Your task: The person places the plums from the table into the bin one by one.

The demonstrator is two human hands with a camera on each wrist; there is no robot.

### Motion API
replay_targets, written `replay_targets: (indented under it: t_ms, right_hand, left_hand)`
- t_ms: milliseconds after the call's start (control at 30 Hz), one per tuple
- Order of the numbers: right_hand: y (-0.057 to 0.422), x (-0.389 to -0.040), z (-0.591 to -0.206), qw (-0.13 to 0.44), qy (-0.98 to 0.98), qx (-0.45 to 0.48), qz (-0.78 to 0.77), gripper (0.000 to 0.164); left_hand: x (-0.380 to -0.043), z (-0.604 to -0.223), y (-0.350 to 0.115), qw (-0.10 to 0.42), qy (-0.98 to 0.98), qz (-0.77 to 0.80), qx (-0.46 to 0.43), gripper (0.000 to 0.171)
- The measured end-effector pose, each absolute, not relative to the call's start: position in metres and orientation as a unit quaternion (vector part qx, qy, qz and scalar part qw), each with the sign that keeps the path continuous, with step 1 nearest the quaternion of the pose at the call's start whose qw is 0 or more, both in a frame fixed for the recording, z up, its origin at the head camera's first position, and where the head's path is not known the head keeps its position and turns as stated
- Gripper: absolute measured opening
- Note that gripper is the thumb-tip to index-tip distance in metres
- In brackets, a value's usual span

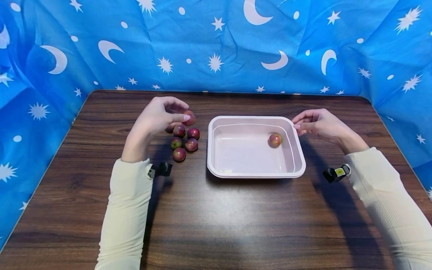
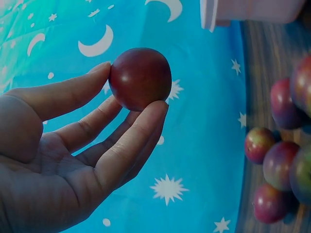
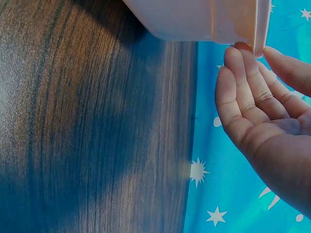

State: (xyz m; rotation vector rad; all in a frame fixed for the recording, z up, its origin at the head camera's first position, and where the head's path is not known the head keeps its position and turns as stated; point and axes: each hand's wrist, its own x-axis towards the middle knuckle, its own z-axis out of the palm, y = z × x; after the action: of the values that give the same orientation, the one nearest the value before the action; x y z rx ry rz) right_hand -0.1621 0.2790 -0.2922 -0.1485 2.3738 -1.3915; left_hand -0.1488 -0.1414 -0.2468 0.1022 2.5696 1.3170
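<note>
Between thumb and fingertips, my left hand (image 1: 161, 115) pinches a round, dark red plum (image 2: 141, 79), raised above the loose plums at the left. My right hand (image 1: 318, 125) pinches the right rim of a pale pink plastic tub (image 1: 216, 174), with the thumb on the outer lip and fingertips beneath it in the right wrist view. Inside the tub, toward its right end, lies one red and yellowish plum (image 1: 275, 140). Several more plums (image 1: 191, 144) sit in a cluster on the table, left of the tub and just below my left hand.
Dark wood-grain table (image 1: 236, 225) lies under everything. A blue cloth (image 1: 202, 45) with white moons and stars hangs along its back and sides. Small black wrist cameras (image 1: 334, 174) stick out from both cuffs.
</note>
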Motion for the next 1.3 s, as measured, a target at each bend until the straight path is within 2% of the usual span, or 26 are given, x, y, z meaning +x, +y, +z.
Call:
replay_targets:
  t_ms: [667, 1300]
  right_hand:
    - [0.28, -0.162, -0.292, 0.189, 0.847, -0.061, -0.493, 0.02]
    - [0.279, -0.162, -0.292, 0.19, 0.857, -0.049, -0.476, 0.024]
  left_hand:
    - [-0.15, -0.236, -0.107, 0.141, 0.866, 0.476, 0.052, 0.03]
    - [-0.146, -0.247, -0.079, 0.158, 0.858, 0.481, 0.085, 0.024]
